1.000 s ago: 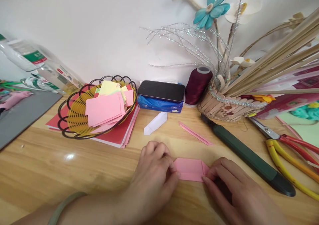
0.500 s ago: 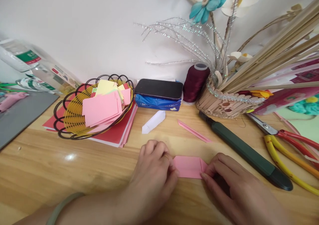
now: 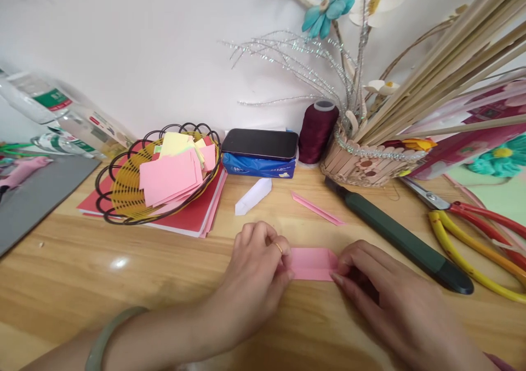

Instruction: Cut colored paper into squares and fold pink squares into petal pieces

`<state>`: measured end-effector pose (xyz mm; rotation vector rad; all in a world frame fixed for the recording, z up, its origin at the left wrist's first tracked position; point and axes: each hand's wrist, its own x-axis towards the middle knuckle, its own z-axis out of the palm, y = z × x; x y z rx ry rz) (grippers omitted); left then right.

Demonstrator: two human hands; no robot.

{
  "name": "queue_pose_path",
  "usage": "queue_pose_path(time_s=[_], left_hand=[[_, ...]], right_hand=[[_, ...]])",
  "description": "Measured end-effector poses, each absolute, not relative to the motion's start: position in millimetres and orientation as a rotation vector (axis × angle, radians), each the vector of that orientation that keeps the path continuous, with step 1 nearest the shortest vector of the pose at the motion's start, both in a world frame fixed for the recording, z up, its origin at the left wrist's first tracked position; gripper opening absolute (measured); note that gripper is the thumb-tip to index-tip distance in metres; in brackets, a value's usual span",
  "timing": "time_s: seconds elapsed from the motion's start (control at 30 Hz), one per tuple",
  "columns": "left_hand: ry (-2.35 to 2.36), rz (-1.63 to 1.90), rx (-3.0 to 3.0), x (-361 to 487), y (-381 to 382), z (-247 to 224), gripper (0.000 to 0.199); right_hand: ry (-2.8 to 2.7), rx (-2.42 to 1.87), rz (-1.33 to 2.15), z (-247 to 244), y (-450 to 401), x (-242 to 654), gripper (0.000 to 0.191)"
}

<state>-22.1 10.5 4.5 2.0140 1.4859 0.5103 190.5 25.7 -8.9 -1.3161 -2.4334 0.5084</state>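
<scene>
A small pink paper point(image 3: 311, 264) with folded corners lies low over the wooden table between my two hands. My left hand point(image 3: 261, 275) pinches its left end between thumb and fingers, and a ring shows on one finger. At the right end, my right hand point(image 3: 380, 289) pinches the folded corner. Behind the paper are a narrow folded pink strip point(image 3: 316, 209) and a folded white paper point(image 3: 253, 197), neither touched by a hand. My fingertips partly cover both ends of the pink paper.
A wire basket point(image 3: 119, 187) of coloured papers sits on red sheets point(image 3: 187, 224) at left. Behind stand a phone point(image 3: 261, 143) on a blue pack point(image 3: 258, 165), a maroon thread spool point(image 3: 317, 132) and a stick planter point(image 3: 361, 165). A green cutter point(image 3: 405, 234) and scissors point(image 3: 472, 250) lie right.
The view has shifted slightly, so the hands and pink paper appear a little higher. Both hands keep their pinch on the paper's ends.
</scene>
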Motion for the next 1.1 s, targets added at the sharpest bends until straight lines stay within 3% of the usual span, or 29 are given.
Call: queue_pose_path(time_s=[0.27, 0.4, 0.57, 0.7, 1.1], left_hand=[[1.429, 0.544, 2.141, -23.0, 9.1, 2.7, 0.021], [1.408, 0.497, 2.398, -21.5, 4.7, -0.6, 0.030], [1.422, 0.336, 2.678, -17.9, 2.0, -5.0, 0.020], [1.385, 0.302, 2.914, -18.1, -3.0, -5.3, 0.022], [1.461, 0.266, 3.120, -42.1, -25.1, 1.3, 0.024]], right_hand=[[-2.449, -1.234, 0.441, -6.8, 23.4, 193.5, 0.015], [-2.534, -1.093, 0.131, -7.3, 11.7, 196.1, 0.025], [-2.664, -0.905, -0.341, -7.9, -3.4, 196.5, 0.043], [-2.723, -0.760, -0.655, 0.1, -5.0, 189.8, 0.046], [-2.736, -0.875, -0.571, 0.9, -10.4, 195.1, 0.049]])
